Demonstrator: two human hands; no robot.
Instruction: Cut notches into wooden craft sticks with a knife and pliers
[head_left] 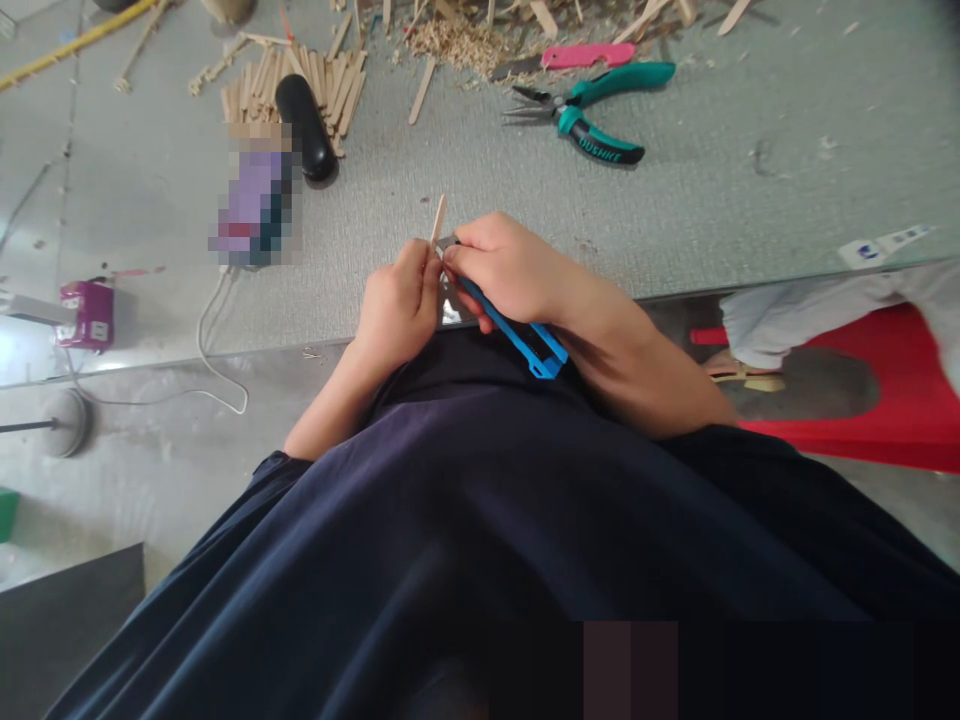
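Note:
Close to the table's front edge, both hands meet in front of my body. My left hand (401,300) pinches a thin wooden craft stick (439,215), whose free end points up and away from me. Wrapped around a blue utility knife (517,335) is my right hand (502,265). The knife's handle slants down to the right below the palm. Its metal blade end lies against or very near the stick, by the left fingertips; the exact contact is hidden by the fingers.
Beyond my hands lie teal-handled pliers (574,115), a pink-handled knife (589,56) and wood shavings (465,45). At the left are a pile of craft sticks (349,95), a black case (306,128) and a white cable (201,325). A red stool (915,380) and someone's leg (795,310) are at right.

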